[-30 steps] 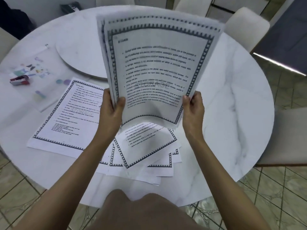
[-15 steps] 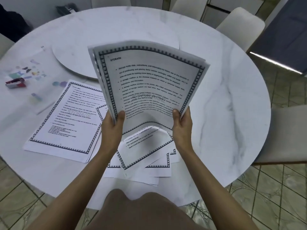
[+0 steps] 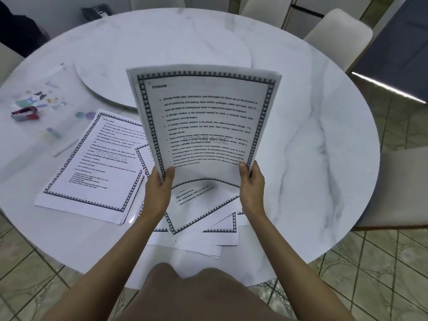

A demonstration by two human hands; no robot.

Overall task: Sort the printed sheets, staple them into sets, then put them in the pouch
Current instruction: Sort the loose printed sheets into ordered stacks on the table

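Sheets pinched upright by left hand, right hand — stapler atop pouch.

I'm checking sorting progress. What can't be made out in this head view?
- Held stack: sheet count; only the top page faces the camera.
- Loose sheets beneath: mostly covered by the held stack, left hand and right hand.
- Pile at left: stapled or not; too blurred.
- Stapler and pouch: blurred near the left edge; pouch opening unclear.
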